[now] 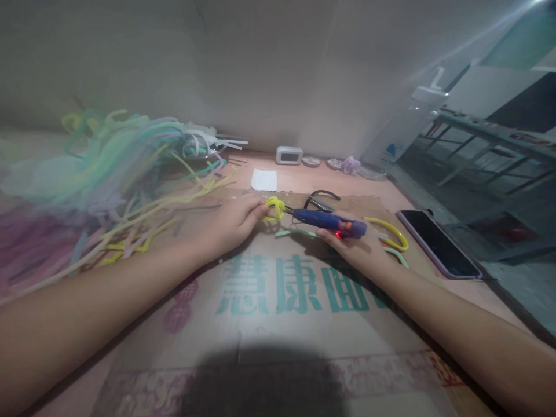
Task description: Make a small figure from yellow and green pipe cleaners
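A bendy yellow loop (275,209) is above the flat cardboard (152,353), pinched by the fingertips of the left hand (237,223). The right hand (350,246) is curled around a smooth, round blue tool (321,219); I can't tell if its thin tip touches the loop. Big green writing says 慧康面, and the right arm partly hides the next letter. Soft colored strips (143,150) look blurry.
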Action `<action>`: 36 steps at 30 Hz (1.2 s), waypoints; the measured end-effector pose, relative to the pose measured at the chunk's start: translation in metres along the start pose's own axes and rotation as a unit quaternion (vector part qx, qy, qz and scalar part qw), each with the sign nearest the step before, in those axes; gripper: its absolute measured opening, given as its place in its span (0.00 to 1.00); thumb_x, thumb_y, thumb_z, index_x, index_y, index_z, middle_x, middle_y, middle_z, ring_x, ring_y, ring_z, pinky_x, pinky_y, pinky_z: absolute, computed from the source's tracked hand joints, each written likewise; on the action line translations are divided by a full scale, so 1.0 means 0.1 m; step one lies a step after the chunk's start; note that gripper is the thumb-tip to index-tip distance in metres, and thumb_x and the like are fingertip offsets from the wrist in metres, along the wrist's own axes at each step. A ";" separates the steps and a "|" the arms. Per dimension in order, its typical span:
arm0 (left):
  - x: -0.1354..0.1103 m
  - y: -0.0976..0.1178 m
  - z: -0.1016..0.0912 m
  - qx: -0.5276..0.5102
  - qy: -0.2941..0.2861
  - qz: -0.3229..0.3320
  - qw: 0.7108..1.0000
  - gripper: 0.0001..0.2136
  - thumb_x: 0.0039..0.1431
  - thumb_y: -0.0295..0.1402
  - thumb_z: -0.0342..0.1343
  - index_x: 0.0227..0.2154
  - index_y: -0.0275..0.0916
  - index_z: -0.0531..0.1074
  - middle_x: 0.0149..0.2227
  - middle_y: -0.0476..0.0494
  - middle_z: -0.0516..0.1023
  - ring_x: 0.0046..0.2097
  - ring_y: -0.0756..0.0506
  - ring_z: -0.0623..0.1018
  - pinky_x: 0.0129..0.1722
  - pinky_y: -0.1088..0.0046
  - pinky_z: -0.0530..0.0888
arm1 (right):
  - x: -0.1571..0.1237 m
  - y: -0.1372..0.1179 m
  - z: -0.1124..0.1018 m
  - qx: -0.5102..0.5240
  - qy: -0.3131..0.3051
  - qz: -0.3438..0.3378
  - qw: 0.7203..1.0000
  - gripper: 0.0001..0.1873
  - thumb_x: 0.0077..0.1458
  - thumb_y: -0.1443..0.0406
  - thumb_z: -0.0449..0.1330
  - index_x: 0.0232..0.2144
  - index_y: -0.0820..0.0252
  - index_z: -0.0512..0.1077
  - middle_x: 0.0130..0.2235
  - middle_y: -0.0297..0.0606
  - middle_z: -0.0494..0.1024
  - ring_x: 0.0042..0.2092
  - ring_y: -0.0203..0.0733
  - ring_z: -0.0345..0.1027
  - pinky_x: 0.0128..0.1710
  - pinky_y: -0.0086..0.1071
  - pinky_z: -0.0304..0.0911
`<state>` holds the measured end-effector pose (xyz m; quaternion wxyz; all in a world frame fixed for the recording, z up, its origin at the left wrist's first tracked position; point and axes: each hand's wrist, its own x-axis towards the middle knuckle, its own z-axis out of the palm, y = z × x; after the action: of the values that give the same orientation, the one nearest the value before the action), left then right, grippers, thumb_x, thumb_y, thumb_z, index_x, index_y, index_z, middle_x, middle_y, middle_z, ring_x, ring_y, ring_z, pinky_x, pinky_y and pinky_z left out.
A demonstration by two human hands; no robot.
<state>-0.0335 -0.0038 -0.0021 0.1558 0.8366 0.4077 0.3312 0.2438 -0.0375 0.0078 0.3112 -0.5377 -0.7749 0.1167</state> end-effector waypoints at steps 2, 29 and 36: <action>0.00 0.00 0.00 -0.002 0.002 0.000 1.000 0.15 0.70 0.38 0.43 0.28 0.39 0.65 0.32 0.45 0.74 0.36 0.44 0.73 0.34 0.69 0.66 | 0.01 0.00 0.00 -0.006 0.005 0.000 1.000 0.19 0.54 0.45 0.60 0.29 0.52 0.73 0.31 0.41 0.78 0.35 0.55 0.73 0.39 0.50 0.70; 0.00 -0.01 0.01 -0.026 0.004 -0.021 0.999 0.15 0.70 0.40 0.44 0.28 0.39 0.66 0.32 0.46 0.73 0.35 0.44 0.72 0.35 0.70 0.65 | 0.00 -0.09 -0.04 0.039 0.013 0.029 0.999 0.15 0.53 0.50 0.61 0.25 0.51 0.67 0.27 0.39 0.76 0.31 0.52 0.71 0.33 0.45 0.68; 0.01 -0.02 0.01 -0.026 -0.004 -0.022 0.999 0.16 0.70 0.39 0.43 0.28 0.38 0.66 0.33 0.46 0.74 0.36 0.45 0.73 0.36 0.70 0.65 | -0.01 -0.13 -0.05 0.030 0.008 0.062 0.998 0.14 0.52 0.52 0.62 0.25 0.52 0.68 0.27 0.39 0.76 0.32 0.51 0.72 0.34 0.43 0.69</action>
<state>-0.0333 -0.0022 -0.0033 0.1862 0.8245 0.4163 0.3350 0.2376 -0.0440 0.0184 0.3260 -0.5761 -0.7335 0.1545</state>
